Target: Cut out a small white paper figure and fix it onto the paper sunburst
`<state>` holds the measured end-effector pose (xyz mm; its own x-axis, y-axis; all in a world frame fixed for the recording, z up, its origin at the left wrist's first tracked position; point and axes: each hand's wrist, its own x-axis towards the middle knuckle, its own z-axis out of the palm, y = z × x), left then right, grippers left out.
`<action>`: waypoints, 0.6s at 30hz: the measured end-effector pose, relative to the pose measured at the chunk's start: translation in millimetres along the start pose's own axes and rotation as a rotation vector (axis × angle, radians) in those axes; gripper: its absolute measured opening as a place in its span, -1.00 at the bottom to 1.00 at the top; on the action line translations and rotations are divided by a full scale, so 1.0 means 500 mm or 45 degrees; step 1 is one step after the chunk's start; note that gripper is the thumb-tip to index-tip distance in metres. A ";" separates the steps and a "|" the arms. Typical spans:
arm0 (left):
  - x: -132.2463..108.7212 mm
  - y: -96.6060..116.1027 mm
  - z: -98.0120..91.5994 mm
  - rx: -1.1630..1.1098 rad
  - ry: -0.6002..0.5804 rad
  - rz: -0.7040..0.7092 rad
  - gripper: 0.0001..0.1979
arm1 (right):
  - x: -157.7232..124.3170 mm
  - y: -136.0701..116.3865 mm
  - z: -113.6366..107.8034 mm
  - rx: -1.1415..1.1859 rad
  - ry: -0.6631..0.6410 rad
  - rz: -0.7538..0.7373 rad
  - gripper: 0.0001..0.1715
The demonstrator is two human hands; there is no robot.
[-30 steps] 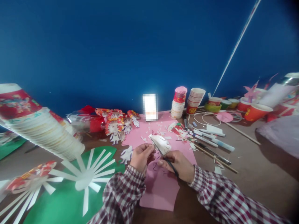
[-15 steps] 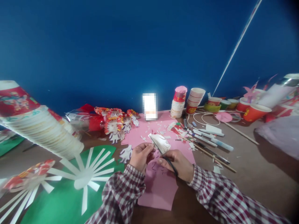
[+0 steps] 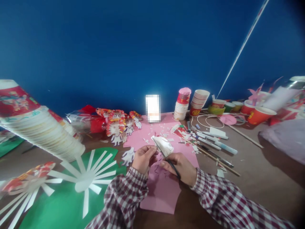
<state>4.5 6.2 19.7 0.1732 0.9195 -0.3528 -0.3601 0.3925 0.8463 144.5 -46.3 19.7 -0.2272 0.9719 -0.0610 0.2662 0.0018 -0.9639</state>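
Observation:
In the middle of the view my right hand (image 3: 182, 168) is closed round the dark handles of a pair of scissors (image 3: 164, 156), whose blades point up and to the left. Against the blades lies a small white paper piece (image 3: 165, 145) with dark drawn lines. My left hand (image 3: 145, 159) pinches the near edge of that paper, close to the blades. Beneath both hands is a pink paper sheet (image 3: 159, 200) with dark marker strokes. White cut-out paper figures (image 3: 128, 156) lie just left of my left hand.
Paper scraps (image 3: 181, 132) and marker pens (image 3: 212, 140) lie to the right. Cup stacks (image 3: 182, 105) stand near the blue wall. A large tilted cup stack (image 3: 43, 130) and a fringed white paper shape (image 3: 84, 183) on green paper (image 3: 62, 203) are at left.
Both hands stay almost in place. The white paper piece has shifted slightly at the scissors, and its outline looks a little different.

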 end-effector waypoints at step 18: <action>0.004 0.029 -0.009 -0.124 0.115 0.059 -0.86 | 0.002 0.008 -0.013 0.189 -0.225 0.182 -0.68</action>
<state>-4.7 13.8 29.6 0.0728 0.9330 -0.3525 -0.4540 0.3457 0.8212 151.3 -43.5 17.2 -0.3606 0.9036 -0.2313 0.1702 -0.1800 -0.9688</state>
